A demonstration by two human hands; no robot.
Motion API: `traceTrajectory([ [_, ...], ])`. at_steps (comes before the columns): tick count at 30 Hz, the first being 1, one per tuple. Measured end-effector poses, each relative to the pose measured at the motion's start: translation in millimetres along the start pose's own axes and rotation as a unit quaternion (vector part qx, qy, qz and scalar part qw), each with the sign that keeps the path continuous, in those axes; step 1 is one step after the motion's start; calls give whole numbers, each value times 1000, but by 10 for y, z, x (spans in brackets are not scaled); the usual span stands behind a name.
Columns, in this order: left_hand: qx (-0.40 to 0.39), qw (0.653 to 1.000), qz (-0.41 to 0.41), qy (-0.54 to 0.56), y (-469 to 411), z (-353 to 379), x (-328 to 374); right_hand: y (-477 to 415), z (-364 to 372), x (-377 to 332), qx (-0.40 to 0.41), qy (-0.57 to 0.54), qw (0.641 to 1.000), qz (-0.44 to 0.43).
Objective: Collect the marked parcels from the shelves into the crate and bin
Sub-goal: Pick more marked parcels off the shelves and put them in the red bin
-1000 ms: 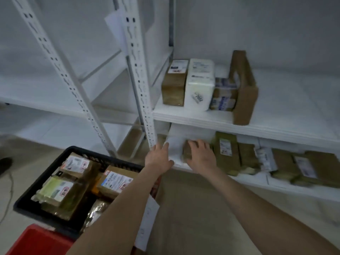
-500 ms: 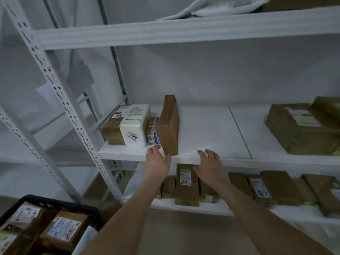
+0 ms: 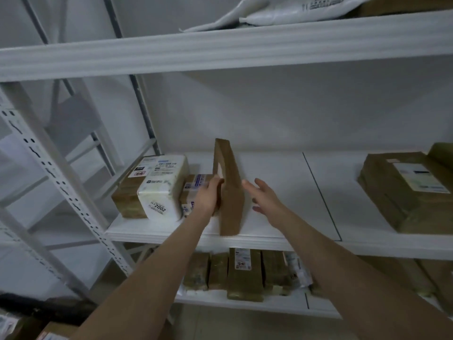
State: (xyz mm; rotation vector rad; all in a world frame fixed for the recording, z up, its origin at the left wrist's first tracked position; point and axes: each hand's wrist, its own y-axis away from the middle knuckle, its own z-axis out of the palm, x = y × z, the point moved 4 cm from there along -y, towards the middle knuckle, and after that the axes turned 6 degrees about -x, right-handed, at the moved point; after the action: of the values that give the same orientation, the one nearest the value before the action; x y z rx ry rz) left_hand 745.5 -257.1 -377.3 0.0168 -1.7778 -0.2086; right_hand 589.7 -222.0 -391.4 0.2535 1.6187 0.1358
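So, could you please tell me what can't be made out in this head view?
Head view only.
Small taped parcel: mostly hidden by the left hand and the upright brown parcel.
Left hand's fingers: partly hidden there, so its hold is unclear.
White parcel: label print too small, apart from 2002.
Black crate: dim, cut off by the bottom edge.

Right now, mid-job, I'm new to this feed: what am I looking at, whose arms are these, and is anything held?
No machine here: one camera worn on a person's head looks forward and down at their bare arms. The left hand lies against a small taped parcel beside an upright flat cardboard mailer; whether it grips, I cannot tell. The right hand is open on the mailer's other side, holding nothing. A white parcel stands further left on the same shelf.
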Motion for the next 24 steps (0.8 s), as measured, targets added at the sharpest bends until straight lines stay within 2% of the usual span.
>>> traceTrajectory([
  [3,-98,993,-18,-65,-34,388,-134,-117,-224,21,25,-26,998,50],
  [7,-143,977,27,-155,-31,778,-281,-124,-570,243,52,27,992,115],
  [9,-144,966,57,-208,-42,878,-309,-104,-711,375,57,7,989,133],
  [12,-49,954,86,-284,-157,862,-357,-18,-923,544,74,-81,985,135],
  [14,0,970,39,-239,-215,806,-407,39,-1080,646,80,-133,979,129],
  [15,-5,981,4,-193,-221,806,-427,69,-1155,690,75,-156,977,126],
  [18,-55,994,-52,-84,-216,904,-444,172,-1337,747,45,-214,969,116],
  [21,-110,992,-64,-10,-136,1068,-359,274,-1486,788,7,-245,963,112],
  [23,-117,991,-55,17,-71,1167,-306,355,-1563,835,-14,-221,968,117],
  [24,-113,992,-49,26,-47,1199,-295,385,-1611,853,-13,-171,978,115],
])
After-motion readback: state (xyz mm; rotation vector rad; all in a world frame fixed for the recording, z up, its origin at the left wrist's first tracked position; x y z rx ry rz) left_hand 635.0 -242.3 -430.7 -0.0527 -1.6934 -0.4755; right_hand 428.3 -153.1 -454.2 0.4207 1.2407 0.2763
